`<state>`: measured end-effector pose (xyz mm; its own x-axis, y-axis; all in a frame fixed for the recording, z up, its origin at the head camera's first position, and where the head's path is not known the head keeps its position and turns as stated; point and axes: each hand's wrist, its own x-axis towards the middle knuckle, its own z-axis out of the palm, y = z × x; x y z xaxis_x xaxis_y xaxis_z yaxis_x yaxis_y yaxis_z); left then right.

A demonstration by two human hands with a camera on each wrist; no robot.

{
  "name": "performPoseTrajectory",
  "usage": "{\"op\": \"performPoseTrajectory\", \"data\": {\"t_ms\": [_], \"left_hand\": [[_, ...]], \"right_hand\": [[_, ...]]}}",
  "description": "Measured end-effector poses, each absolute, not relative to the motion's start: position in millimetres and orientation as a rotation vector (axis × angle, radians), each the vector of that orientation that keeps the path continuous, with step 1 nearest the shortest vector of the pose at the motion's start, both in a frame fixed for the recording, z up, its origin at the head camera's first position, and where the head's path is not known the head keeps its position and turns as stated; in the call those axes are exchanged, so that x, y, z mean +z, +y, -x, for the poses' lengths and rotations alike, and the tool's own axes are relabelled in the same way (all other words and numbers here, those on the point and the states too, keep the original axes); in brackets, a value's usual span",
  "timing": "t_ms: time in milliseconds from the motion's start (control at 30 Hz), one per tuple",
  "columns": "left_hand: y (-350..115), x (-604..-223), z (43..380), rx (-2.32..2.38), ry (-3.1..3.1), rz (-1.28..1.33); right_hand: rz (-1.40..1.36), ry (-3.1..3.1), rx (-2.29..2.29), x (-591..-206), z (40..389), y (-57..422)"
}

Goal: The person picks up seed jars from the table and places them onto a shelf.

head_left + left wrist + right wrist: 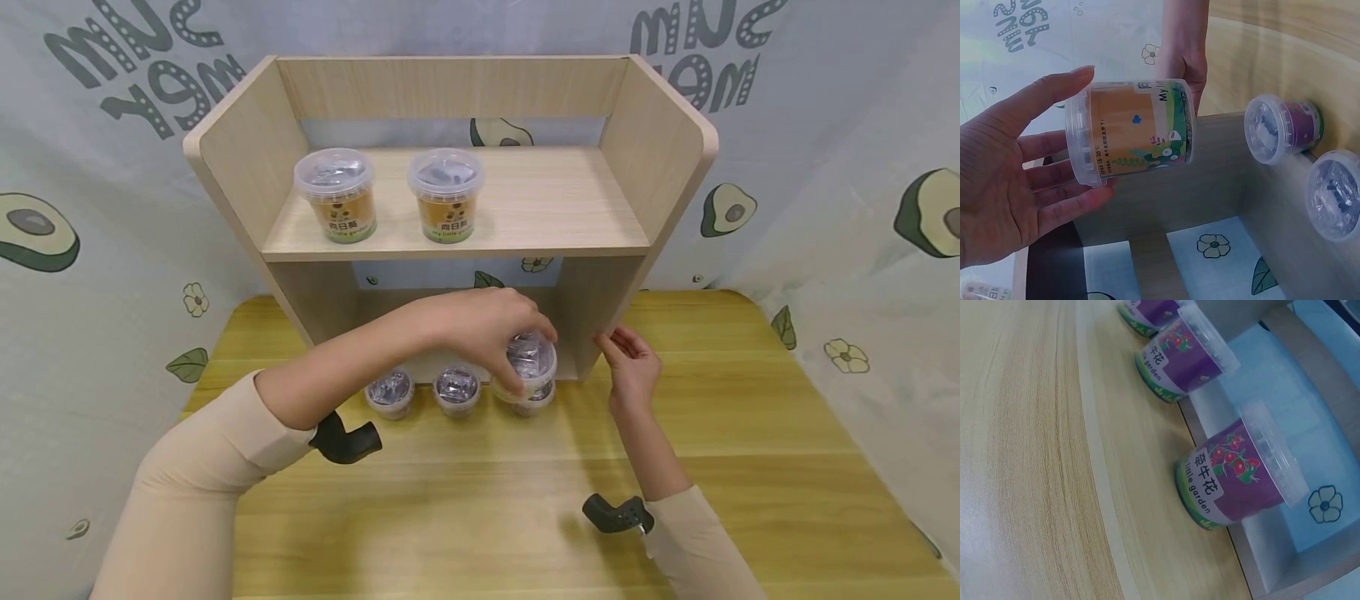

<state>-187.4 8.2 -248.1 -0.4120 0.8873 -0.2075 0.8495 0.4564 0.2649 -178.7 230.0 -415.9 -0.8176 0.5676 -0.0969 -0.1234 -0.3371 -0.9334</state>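
Observation:
My left hand (495, 329) grips a clear-lidded plastic cup (1129, 131) by its lid, thumb on one side and fingers on the other. An orange label with green plants wraps this cup. In the head view it overlaps the rightmost of three purple-labelled cups (1235, 475), which stand in a row along the foot of a pale wooden shelf (457, 252). At the shelf's right side panel, my right hand (633, 371) pinches the front edge between thumb and fingers. Two more orange-labelled cups, one at the left (341, 200) and one nearer the middle (447, 200), stand upright on the upper board.
The shelf stands on a yellow wood-grain table (480, 517), its side panels rising past the upper board. Behind it hangs a pale cloth (825, 208) printed with avocados and flowers. A black curved mount (345, 439) juts from the left wrist, another (617, 512) from the right.

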Motion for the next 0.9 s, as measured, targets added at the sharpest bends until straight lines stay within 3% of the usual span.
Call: {"op": "performPoseTrajectory", "data": {"t_ms": [367, 900], "left_hand": [[11, -238, 187, 0.183, 2.379, -1.503], [15, -176, 194, 0.252, 2.362, -1.534]], "right_hand": [[0.578, -1.482, 2.167, -417, 180, 229], [0.581, -1.483, 2.162, -419, 178, 231]]}}
